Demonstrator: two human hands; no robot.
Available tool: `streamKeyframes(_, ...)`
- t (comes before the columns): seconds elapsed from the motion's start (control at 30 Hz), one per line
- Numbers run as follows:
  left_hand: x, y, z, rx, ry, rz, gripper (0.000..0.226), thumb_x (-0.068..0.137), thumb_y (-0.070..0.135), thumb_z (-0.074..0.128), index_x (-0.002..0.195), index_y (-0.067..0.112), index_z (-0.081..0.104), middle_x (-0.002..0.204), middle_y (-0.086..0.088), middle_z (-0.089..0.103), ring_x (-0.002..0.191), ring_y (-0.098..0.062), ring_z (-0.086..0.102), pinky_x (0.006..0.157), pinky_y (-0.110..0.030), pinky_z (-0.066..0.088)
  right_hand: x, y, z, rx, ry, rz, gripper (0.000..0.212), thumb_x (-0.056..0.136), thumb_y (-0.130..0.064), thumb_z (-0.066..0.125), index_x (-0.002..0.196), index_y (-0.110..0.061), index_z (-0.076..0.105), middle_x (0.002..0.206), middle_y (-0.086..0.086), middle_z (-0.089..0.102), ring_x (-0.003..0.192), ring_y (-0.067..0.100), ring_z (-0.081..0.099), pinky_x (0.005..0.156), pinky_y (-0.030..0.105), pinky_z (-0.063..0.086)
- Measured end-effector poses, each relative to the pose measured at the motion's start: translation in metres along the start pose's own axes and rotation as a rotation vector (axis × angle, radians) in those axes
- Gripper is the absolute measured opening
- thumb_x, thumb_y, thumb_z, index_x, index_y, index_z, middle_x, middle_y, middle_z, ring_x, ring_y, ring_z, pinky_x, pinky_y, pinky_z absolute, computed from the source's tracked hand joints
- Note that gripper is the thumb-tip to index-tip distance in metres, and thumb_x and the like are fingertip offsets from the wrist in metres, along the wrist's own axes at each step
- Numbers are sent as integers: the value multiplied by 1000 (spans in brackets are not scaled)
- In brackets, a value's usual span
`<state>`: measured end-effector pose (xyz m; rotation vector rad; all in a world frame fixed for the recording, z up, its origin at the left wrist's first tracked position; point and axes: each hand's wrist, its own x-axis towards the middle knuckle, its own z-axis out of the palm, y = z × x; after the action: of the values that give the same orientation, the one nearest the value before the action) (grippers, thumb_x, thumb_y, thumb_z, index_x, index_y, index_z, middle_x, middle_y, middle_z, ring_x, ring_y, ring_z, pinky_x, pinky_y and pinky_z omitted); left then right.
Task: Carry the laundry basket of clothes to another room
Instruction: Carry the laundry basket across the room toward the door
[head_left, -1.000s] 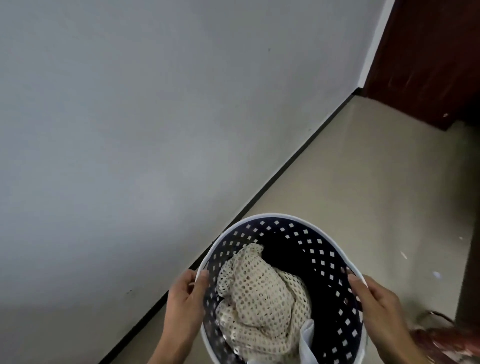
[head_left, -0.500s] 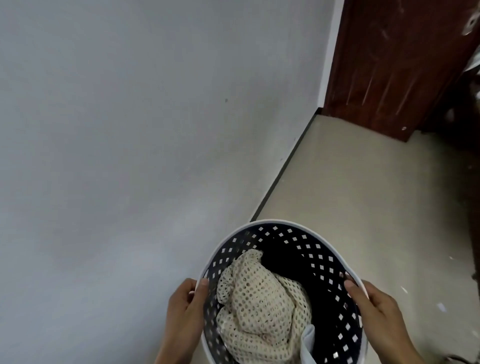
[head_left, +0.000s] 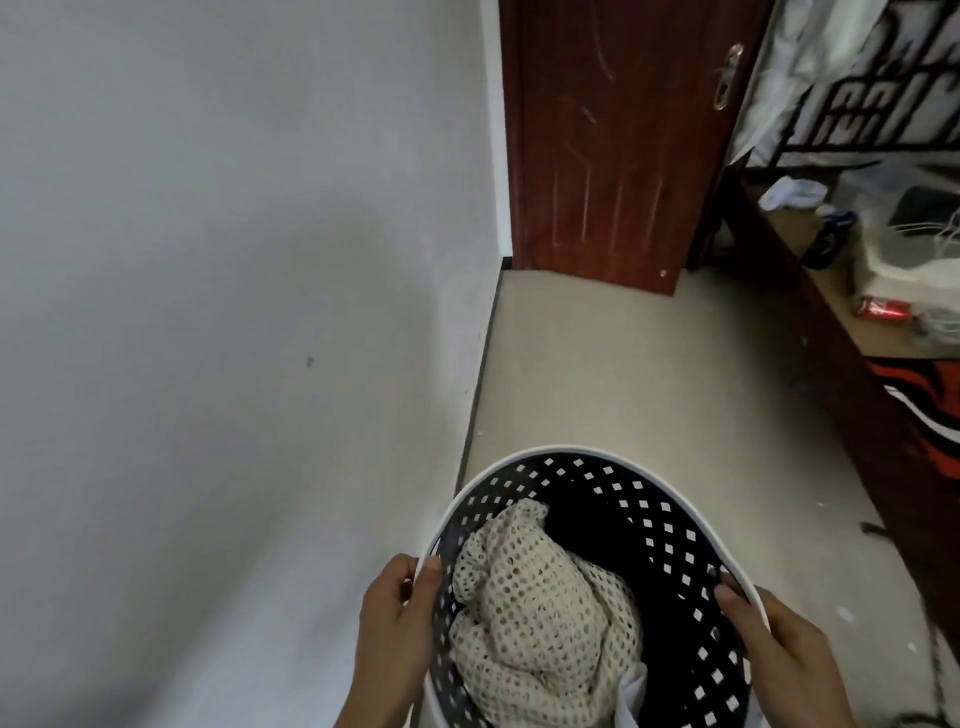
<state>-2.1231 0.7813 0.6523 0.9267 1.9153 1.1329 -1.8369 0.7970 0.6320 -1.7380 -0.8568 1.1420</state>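
Note:
A round dark-blue laundry basket (head_left: 639, 483) with a white rim and small square holes is held off the floor at the bottom of the view. Inside lie a cream open-knit garment (head_left: 540, 613), something dark behind it and a bit of white cloth at the near edge. My left hand (head_left: 395, 629) grips the rim on the left, thumb over the edge. My right hand (head_left: 779, 654) grips the rim on the right in the same way.
A plain grey wall (head_left: 234, 312) runs close along the left. Ahead stands a dark red wooden door (head_left: 613, 145) with a brass handle. Beige floor (head_left: 597, 374) leads to it. On the right is a dark wooden table (head_left: 810, 332) with a red can, cloth and white items.
The view has swung right and up: the door now stands upright ahead and the table on the right has come into sight. Both hands keep their grip on the basket rim.

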Motion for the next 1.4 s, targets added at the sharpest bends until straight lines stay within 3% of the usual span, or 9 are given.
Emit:
streamKeyframes(0.07, 38, 11, 16, -10, -43, -1, 33, 91, 23, 56, 64, 6, 54, 56, -4, 51, 55, -17, 46, 56, -32, 32, 27, -9, 11, 9, 46, 0, 11, 87, -10, 64, 93, -10, 73, 79, -5, 77, 88, 24, 64, 81, 32, 41)
streamKeyframes(0.2, 111, 30, 59, -7, -97, -21, 37, 91, 23, 56, 56, 13, 49, 45, 4, 46, 46, -10, 40, 54, -30, 30, 101, -24, 29, 23, 110, 16, 9, 86, -8, 65, 88, -12, 72, 68, -28, 71, 71, 2, 62, 61, 8, 46)
streamKeyframes(0.27, 146, 42, 82, 0, -101, -29, 37, 90, 23, 56, 58, 9, 47, 50, -2, 46, 50, -15, 42, 56, -30, 30, 143, -34, 38, 12, 116, 40, 9, 85, -11, 66, 89, -11, 74, 70, -27, 71, 75, 11, 63, 61, 9, 47)
streamKeyframes(0.4, 215, 72, 124, 26, -97, -38, 38, 91, 21, 57, 64, -4, 47, 58, -11, 48, 55, -18, 43, 57, -31, 30, 223, -63, 52, 6, 110, 51, 9, 84, -12, 67, 89, -12, 75, 68, -3, 75, 82, 26, 65, 71, 31, 44)
streamKeyframes(0.5, 258, 103, 149, 31, -78, -28, 38, 90, 23, 58, 60, 2, 48, 53, -7, 47, 54, -18, 43, 56, -31, 30, 280, -99, 64, -5, 84, 28, 8, 84, -13, 68, 88, -14, 75, 69, 0, 75, 83, 27, 66, 65, 19, 49)
streamKeyframes(0.73, 373, 157, 196, -28, -48, -61, 41, 90, 21, 57, 54, 13, 39, 37, 8, 39, 39, -4, 33, 59, -31, 32, 409, -173, 115, -71, 16, -36, 7, 86, -16, 66, 89, -16, 72, 83, 4, 73, 81, 16, 63, 69, 25, 42)
streamKeyframes(1.17, 651, 266, 297, 19, -193, 50, 35, 92, 27, 53, 61, 12, 44, 60, -7, 41, 58, -19, 40, 60, -32, 31, 605, -271, 216, 67, 222, 83, 25, 92, -28, 58, 87, -11, 74, 77, 5, 74, 83, 23, 65, 77, 36, 43)
streamKeyframes(1.3, 711, 295, 336, 9, -235, 54, 33, 92, 24, 54, 61, 12, 50, 60, -8, 44, 59, -19, 42, 59, -31, 32, 668, -296, 226, 54, 276, 89, 23, 91, -27, 59, 82, -12, 73, 57, -5, 70, 72, 19, 62, 72, 33, 43)
streamKeyframes(1.4, 755, 311, 374, 17, -253, 28, 33, 92, 22, 55, 60, 14, 53, 57, -4, 48, 58, -17, 45, 58, -30, 32, 728, -304, 229, 51, 269, 88, 24, 91, -30, 59, 82, -13, 73, 73, 4, 72, 81, 26, 66, 71, 33, 45)
